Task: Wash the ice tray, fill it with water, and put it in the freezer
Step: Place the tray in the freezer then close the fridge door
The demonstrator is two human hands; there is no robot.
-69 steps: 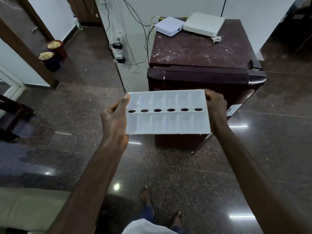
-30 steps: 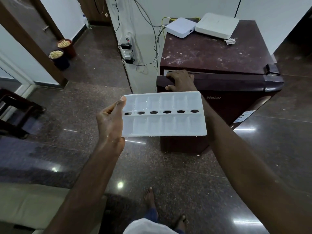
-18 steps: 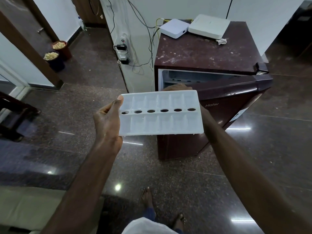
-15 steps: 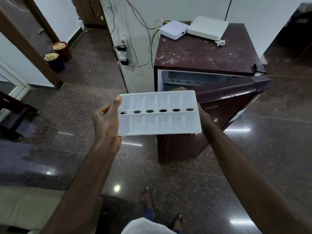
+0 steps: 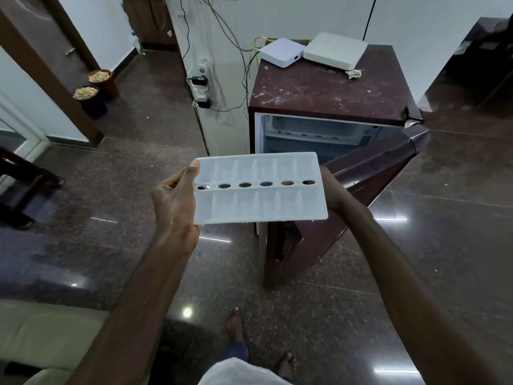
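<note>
While the left hand point(image 5: 173, 201) pinches the left edge of the white, rectangular plastic ice tray point(image 5: 261, 201), thumb on top, the tray hangs before the open maroon mini fridge point(image 5: 319, 90). The right hand point(image 5: 331, 190) meets its right edge, fingers hidden underneath, grip unclear.

a room in a home, lived in rather than worked in: a small maroon fridge point(image 5: 327, 90) stands on a polished dark stone floor point(image 5: 125, 190) against a white wall, its door point(image 5: 374, 173) open. on its dusty top sit a white router box point(image 5: 281, 52) and a flat white box point(image 5: 334, 50), with cables trailing to a wall socket point(image 5: 201, 87) crowded with plugs. two filled pots point(image 5: 97, 79) sit by a wooden door frame point(image 5: 47, 70), a cream cushion point(image 5: 47, 334) lies at the near left, and bare feet point(image 5: 234, 326) show below.
</note>
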